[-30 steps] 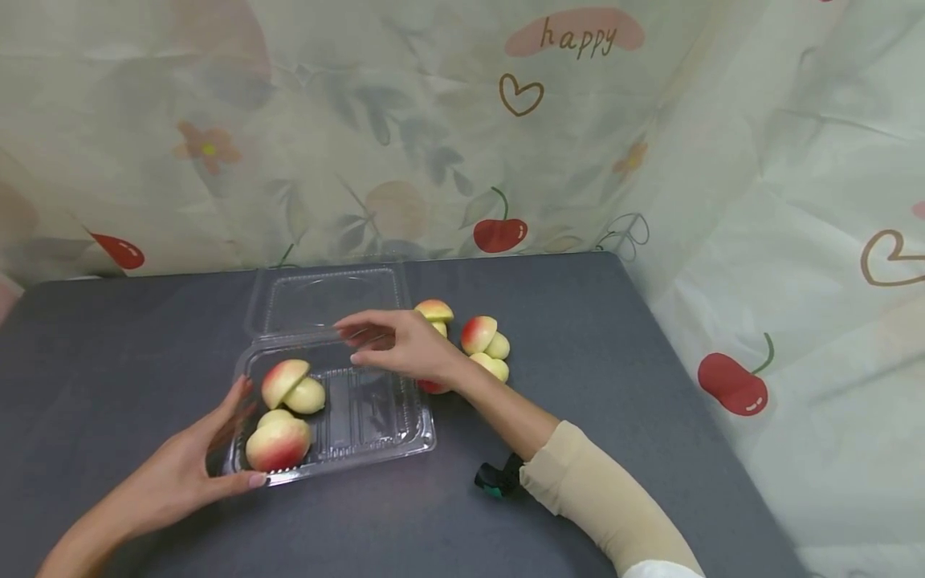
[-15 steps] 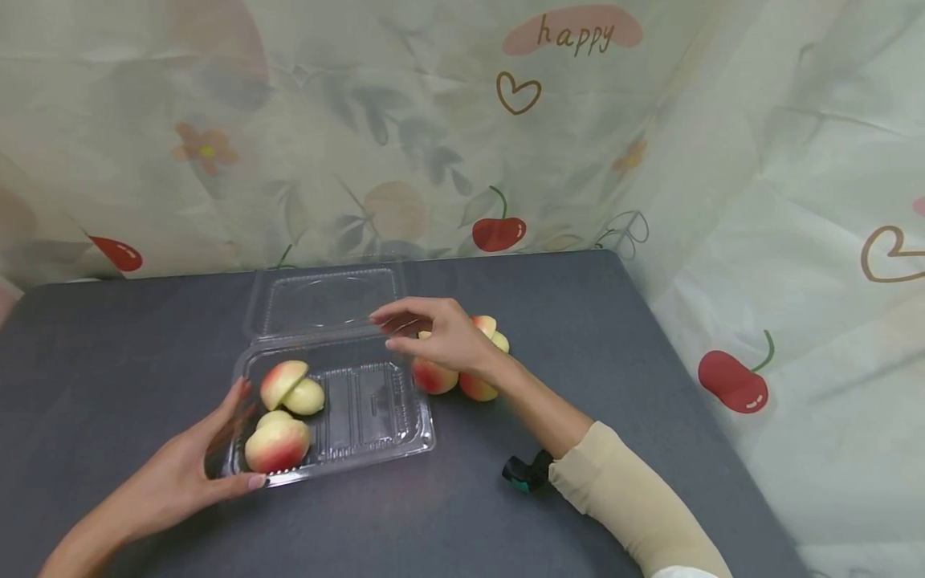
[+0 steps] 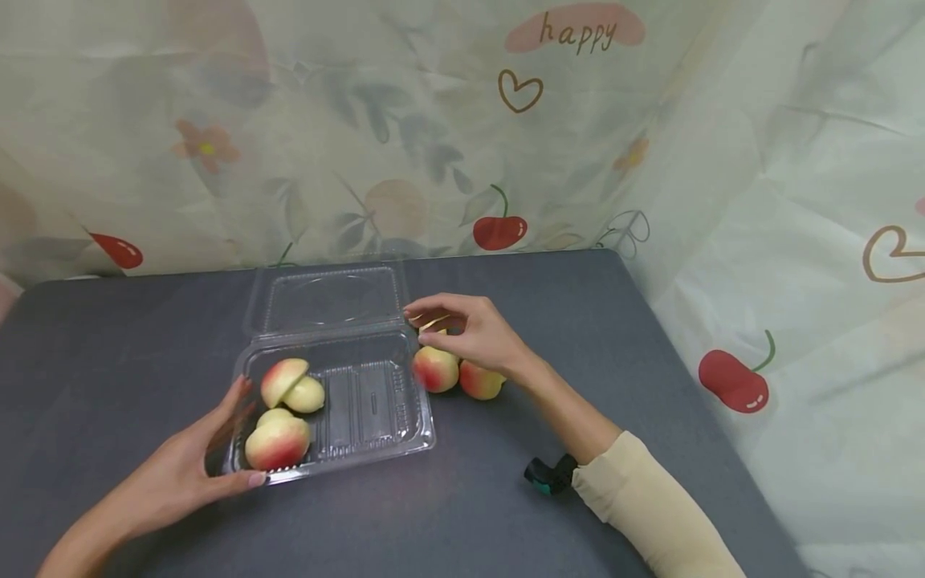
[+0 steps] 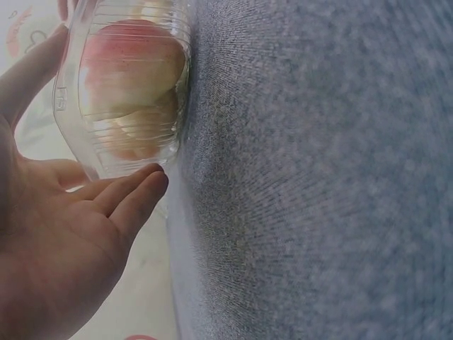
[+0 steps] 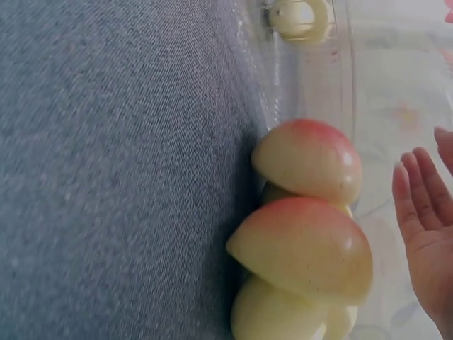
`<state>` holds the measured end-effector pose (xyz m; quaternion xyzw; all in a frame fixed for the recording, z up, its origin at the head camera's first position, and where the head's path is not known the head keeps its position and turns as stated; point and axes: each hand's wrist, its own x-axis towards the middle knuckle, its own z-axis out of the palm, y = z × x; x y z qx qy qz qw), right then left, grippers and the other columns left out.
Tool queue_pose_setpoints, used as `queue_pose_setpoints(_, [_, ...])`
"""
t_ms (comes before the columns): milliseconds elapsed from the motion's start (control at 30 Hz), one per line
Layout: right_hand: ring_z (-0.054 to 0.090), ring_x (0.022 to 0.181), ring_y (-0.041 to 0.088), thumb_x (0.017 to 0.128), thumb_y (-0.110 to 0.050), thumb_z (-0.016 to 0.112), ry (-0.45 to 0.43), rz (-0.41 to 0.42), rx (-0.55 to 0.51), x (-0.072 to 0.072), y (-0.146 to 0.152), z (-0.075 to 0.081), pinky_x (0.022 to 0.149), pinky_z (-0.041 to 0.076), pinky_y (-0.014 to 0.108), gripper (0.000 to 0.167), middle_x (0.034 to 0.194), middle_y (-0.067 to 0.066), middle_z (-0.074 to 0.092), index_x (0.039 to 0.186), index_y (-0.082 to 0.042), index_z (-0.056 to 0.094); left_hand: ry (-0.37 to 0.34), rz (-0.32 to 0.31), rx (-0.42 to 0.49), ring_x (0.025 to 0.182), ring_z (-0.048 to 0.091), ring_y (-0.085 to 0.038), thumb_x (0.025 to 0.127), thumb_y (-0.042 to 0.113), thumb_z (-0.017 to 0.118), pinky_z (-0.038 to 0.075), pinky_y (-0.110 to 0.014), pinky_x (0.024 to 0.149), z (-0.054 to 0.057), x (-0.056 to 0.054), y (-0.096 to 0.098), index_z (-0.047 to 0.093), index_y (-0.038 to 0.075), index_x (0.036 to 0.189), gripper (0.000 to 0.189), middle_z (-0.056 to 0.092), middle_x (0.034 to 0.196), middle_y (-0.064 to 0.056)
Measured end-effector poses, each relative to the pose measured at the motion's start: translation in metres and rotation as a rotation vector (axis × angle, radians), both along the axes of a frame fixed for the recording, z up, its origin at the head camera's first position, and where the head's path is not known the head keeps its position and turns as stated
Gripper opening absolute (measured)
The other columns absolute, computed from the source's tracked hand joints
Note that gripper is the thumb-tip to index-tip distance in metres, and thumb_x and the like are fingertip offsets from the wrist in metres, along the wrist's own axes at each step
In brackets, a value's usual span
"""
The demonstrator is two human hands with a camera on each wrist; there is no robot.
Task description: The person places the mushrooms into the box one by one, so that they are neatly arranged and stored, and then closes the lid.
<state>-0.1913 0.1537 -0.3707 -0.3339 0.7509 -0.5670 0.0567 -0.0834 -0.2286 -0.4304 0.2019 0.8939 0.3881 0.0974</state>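
A clear plastic clamshell box (image 3: 368,409) lies with its lid (image 3: 328,301) folded back. Inside, at its left, sit two mushroom-shaped pieces with red-and-cream caps, one upper (image 3: 284,383) and one lower (image 3: 278,444). My left hand (image 3: 169,482) spans the box's front left corner, thumb along the front rim; straight fingertips touch the wall in the left wrist view. More such pieces (image 3: 436,371) stand right of the box, partly hidden by my right hand (image 3: 480,331). That hand hovers over them, fingers loosely bent, holding nothing. The right wrist view shows it apart from the nearest piece (image 5: 304,248).
A dark grey table (image 3: 578,345) extends around the box. Behind it hangs a printed curtain (image 3: 318,160), with another stretch (image 3: 831,321) along the right. A black device (image 3: 549,475) is at my right wrist, beside the beige sleeve (image 3: 650,498).
My right hand has moved right, from over the box to above the loose pieces, uncovering the box's right side. My left hand and the two pieces inside have stayed in place.
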Motion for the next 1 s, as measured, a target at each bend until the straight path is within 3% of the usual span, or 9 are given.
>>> queue_pose_setpoints(100, [0.066, 0.105, 0.038, 0.086, 0.008, 0.071, 0.014, -0.012, -0.006, -0.005, 0.007, -0.008, 0.09, 0.052, 0.048, 0.038, 0.117, 0.02, 0.068, 0.123, 0.004, 0.066, -0.015, 0.003, -0.014, 0.136, 0.043, -0.029, 0.079, 0.042, 0.083, 0.028, 0.0, 0.091, 0.001, -0.001, 0.0, -0.001, 0.016, 0.16, 0.12, 0.022, 0.162, -0.017])
queue_pose_setpoints(167, [0.066, 0.105, 0.035, 0.086, 0.006, 0.072, 0.017, -0.021, -0.01, -0.007, 0.013, -0.013, 0.089, 0.053, 0.045, 0.038, 0.118, 0.018, 0.068, 0.124, 0.001, 0.066, -0.013, 0.003, -0.019, 0.134, 0.043, -0.035, 0.079, 0.042, 0.083, 0.029, 0.0, 0.091, 0.002, -0.001, 0.0, -0.001, 0.017, 0.16, 0.12, 0.022, 0.162, -0.017])
queue_pose_setpoints(367, [0.064, 0.105, 0.041, 0.086, 0.004, 0.074, 0.008, -0.063, -0.017, -0.005, 0.027, -0.017, 0.089, 0.053, 0.045, 0.037, 0.116, 0.022, 0.068, 0.122, 0.001, 0.067, 0.021, -0.008, 0.013, 0.131, 0.034, 0.006, 0.08, 0.038, 0.084, 0.029, 0.0, 0.091, 0.0, 0.0, 0.0, 0.001, 0.016, 0.161, 0.118, 0.023, 0.162, -0.018])
queue_pose_setpoints(433, [0.064, 0.105, 0.042, 0.086, 0.006, 0.073, 0.001, -0.082, -0.013, -0.003, 0.031, -0.018, 0.09, 0.052, 0.047, 0.036, 0.116, 0.024, 0.067, 0.121, 0.003, 0.067, 0.031, -0.011, 0.024, 0.128, 0.032, 0.013, 0.08, 0.037, 0.084, 0.029, 0.0, 0.092, -0.001, 0.0, 0.001, 0.002, 0.016, 0.161, 0.117, 0.023, 0.161, -0.019])
queue_pose_setpoints(633, [0.063, 0.11, 0.041, 0.085, 0.009, 0.071, 0.0, -0.125, 0.035, 0.002, 0.043, -0.02, 0.093, 0.05, 0.05, 0.038, 0.119, 0.028, 0.065, 0.123, 0.008, 0.064, 0.02, -0.011, 0.019, 0.129, 0.033, 0.01, 0.08, 0.037, 0.084, 0.029, 0.0, 0.091, 0.0, 0.0, 0.0, 0.001, 0.017, 0.161, 0.118, 0.022, 0.162, -0.017])
queue_pose_setpoints(867, [0.062, 0.11, 0.04, 0.086, 0.005, 0.073, 0.042, -0.126, 0.033, 0.007, 0.056, -0.02, 0.09, 0.053, 0.043, 0.038, 0.119, 0.017, 0.068, 0.123, 0.002, 0.066, 0.014, -0.011, 0.026, 0.129, 0.032, 0.01, 0.08, 0.037, 0.084, 0.029, 0.0, 0.092, -0.001, 0.001, 0.0, 0.001, 0.016, 0.161, 0.118, 0.022, 0.162, -0.017])
queue_pose_setpoints(1000, [0.062, 0.109, 0.043, 0.086, 0.004, 0.073, 0.062, -0.12, 0.029, 0.01, 0.062, -0.024, 0.09, 0.053, 0.045, 0.038, 0.119, 0.019, 0.068, 0.123, -0.001, 0.066, 0.011, -0.011, 0.023, 0.129, 0.032, 0.011, 0.079, 0.038, 0.084, 0.029, 0.0, 0.092, -0.001, 0.001, 0.0, 0.001, 0.017, 0.161, 0.118, 0.022, 0.162, -0.017])
